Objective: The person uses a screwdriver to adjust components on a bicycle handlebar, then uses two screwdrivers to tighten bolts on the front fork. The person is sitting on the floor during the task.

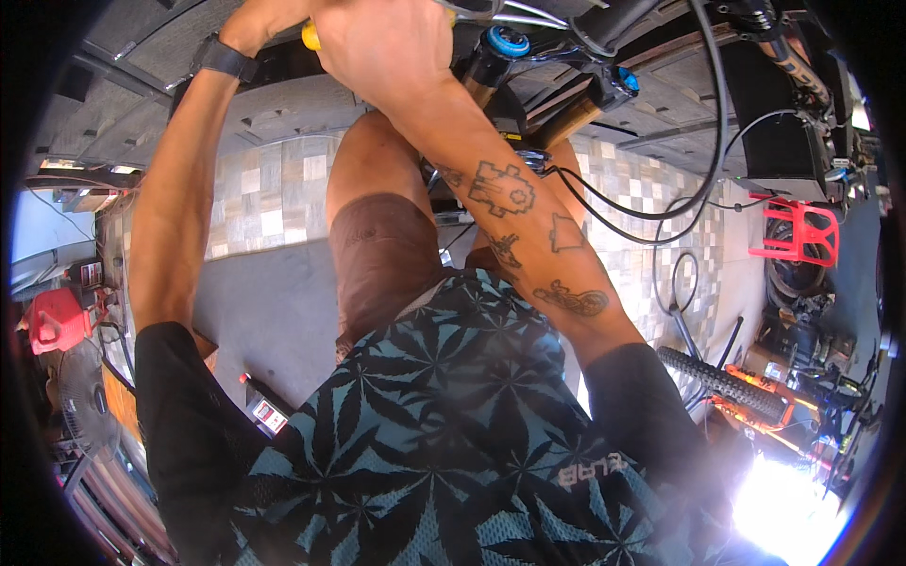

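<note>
My right hand (387,47) is at the top edge, its back toward me and its fingers mostly out of sight. It is closed around something with a yellow end (311,36) that sticks out at its left side; the kind of thing cannot be made out. My left hand (269,19) reaches in close beside it, cut off by the top edge, so its fingers do not show. Just right of my right hand stands a bicycle suspension fork (486,71) with a blue top cap (507,41). A second blue cap (623,83) tops its other leg.
Black cables (651,212) loop down at the right of the fork. Further right are a red plastic stool (802,231), a bicycle tyre (727,385) and an orange frame (755,420). A dark bottle (266,412) stands on the floor at left, near a fan (85,396).
</note>
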Demonstrator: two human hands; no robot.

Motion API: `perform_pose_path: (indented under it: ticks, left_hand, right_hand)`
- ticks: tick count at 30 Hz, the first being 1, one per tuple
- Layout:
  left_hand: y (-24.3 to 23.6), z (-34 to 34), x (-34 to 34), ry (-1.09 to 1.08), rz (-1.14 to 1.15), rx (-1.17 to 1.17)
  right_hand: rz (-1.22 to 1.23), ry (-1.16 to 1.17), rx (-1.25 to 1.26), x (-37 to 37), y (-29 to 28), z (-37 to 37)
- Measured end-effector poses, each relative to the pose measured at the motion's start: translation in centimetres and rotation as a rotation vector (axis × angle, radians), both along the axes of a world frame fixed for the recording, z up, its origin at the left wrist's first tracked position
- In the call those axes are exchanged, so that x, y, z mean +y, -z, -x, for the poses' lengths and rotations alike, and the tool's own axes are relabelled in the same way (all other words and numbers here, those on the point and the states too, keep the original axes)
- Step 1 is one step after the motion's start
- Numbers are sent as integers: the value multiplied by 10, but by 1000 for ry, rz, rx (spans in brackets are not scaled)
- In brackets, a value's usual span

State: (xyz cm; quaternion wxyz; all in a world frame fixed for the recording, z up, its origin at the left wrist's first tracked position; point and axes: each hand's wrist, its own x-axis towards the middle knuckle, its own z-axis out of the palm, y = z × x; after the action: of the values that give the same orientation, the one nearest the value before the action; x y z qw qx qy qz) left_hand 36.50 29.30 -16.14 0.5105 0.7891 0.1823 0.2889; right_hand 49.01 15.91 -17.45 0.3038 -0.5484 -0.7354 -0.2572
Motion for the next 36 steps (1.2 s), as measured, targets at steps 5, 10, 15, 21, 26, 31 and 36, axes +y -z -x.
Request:
perform_pose_path:
  ticks: [5, 10, 15, 21, 26, 31, 36]
  left_hand:
    - [-23, 8, -11, -143, -36, 303]
    - [-45, 78, -39, -362, -192, 438]
    - [8, 169, -142, -305, 206, 325]
    - [2, 185, -248, -72, 640, 250]
    - [-83, 148, -289, -233, 423, 156]
    - [-191, 126, -332, -417, -158, 120]
    - [-225, 79, -357, -448, -437, 199]
  right_hand:
    - [26, -110, -40, -27, -6, 9]
    - [171, -657, 182, -153, -22, 41]
    - [1131, -500, 563, -289, -6, -67]
    - [166, 207, 989, -365, -7, -233]
    - [-969, -544, 1395, -302, -26, -273]
    - [-874, -1107, 1733, -180, -37, -256]
    - [-826, -1338, 1903, -129, -26, -225]
